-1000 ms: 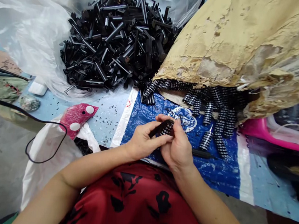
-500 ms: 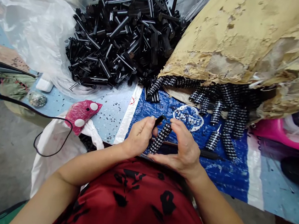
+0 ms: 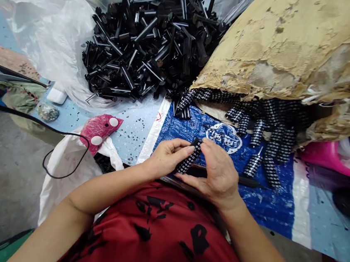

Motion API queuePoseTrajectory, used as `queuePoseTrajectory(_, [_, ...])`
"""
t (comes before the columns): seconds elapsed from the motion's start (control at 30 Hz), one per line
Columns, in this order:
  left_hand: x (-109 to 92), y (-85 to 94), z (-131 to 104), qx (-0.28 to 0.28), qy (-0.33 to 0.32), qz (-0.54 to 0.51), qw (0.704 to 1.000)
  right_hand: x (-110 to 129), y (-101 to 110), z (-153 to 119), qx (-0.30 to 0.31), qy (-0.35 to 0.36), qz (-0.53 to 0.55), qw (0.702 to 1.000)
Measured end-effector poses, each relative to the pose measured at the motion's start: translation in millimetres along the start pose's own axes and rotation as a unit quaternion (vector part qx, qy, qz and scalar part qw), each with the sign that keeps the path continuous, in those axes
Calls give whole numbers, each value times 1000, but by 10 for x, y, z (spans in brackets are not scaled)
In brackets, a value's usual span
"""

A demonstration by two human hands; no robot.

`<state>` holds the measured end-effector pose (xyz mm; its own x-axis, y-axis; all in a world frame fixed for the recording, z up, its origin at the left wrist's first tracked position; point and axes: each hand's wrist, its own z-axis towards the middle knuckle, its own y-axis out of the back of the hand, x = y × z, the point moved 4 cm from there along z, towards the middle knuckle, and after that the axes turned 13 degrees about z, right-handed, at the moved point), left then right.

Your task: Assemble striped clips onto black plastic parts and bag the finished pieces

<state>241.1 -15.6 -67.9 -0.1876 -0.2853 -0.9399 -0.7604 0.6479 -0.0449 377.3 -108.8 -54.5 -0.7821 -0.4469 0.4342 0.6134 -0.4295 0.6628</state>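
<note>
Head view: fingers of my left hand [image 3: 166,158] pinch the slanting patterned tube [image 3: 188,159]; my right hand [image 3: 222,178] spans it lengthwise (neither lies nearer).

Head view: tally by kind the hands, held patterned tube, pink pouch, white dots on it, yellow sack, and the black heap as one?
Left hand and right hand: 2
Patterned tube: 1
Pink pouch: 1
White dots: 2
Yellow sack: 1
Black heap: 1
Total: 8
The heap's overlapping parts can't be counted singly.
</note>
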Motion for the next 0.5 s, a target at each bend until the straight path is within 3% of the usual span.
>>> queuePoseTrajectory(0.13, [123,-49,8,100,136,-143,975,-10,-50,2,22,-19,28,999])
queuePoseTrajectory(0.23, [183,42,42,72,105,-143,982,-84,-38,-98,44,-46,55,996])
queuePoseTrajectory(0.33, [148,358,90,-40,-46,51,997,-187,17,-303,94,-85,-9,992])
queuePoseTrajectory(0.4, [83,582,101,-95,-129,246,956,-225,64,-414,121,-100,-57,986])
queuePoseTrajectory(0.5, [23,793,141,-77,-148,473,865,-187,128,-391,97,-106,-51,988])
